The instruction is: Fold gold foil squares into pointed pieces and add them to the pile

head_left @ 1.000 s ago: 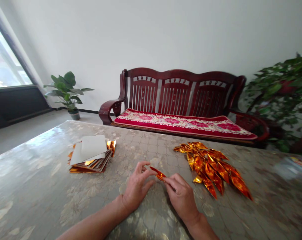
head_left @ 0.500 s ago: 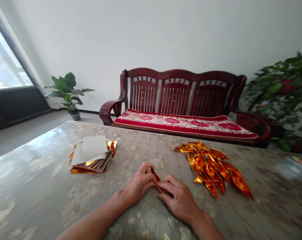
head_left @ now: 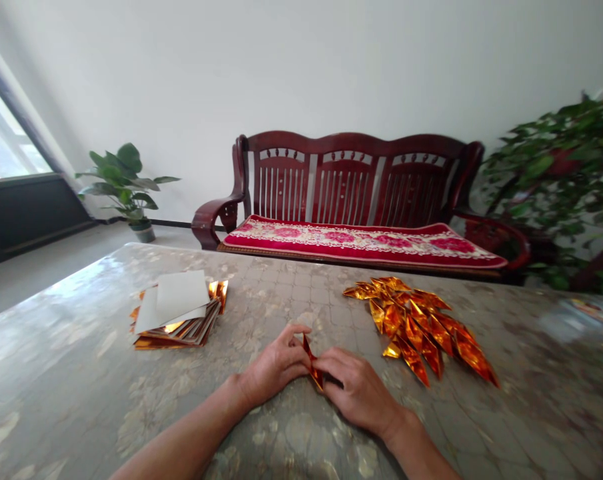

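Closed grips on both hands pinch one narrow folded piece of gold foil paper (head_left: 312,363), held tilted on end just above the near middle of the desk (head_left: 281,293). Both palms face down, with both forearms angling in from the near edge. The left hand (head_left: 276,367) curls its fingers around the upper part, and the right hand (head_left: 358,390) presses the lower end.

Toward the far left sits one stack of gold foil sheets (head_left: 178,340), topped by two white paper sheets (head_left: 181,300). Just right of the right hand lies one overlapping pile of folded gold foil pieces (head_left: 416,330), roughly twenty, too tangled to count exactly.

Beyond the far edge stand a potted plant (head_left: 118,180), one wooden bench (head_left: 351,187) with a red cushion (head_left: 361,241), and a second leafy plant (head_left: 556,180).
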The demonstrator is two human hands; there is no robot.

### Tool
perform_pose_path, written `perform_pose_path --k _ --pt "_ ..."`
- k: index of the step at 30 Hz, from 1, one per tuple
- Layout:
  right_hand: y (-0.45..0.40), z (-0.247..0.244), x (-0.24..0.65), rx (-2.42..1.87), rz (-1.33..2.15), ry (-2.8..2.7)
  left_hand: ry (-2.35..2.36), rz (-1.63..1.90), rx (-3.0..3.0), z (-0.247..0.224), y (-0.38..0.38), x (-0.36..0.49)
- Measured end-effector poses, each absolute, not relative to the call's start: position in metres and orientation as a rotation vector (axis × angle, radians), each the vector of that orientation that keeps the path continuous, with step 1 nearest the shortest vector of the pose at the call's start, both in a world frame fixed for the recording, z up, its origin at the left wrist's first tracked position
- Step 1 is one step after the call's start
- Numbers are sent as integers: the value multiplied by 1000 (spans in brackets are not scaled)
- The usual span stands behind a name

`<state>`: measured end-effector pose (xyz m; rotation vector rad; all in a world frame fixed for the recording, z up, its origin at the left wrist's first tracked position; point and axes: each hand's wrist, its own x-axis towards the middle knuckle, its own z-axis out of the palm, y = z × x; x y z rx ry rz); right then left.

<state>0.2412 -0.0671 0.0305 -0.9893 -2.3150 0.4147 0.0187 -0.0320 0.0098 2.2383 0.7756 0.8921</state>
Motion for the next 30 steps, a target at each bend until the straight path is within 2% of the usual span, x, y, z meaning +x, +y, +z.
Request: perform_pose_path --k 25,30 --pt "-65 23 247 -1024 561 -2123 968 1062 1986 8 -27 20" --pt "-59 13 249 -983 560 -2082 854 1025 2055 12 -28 21"
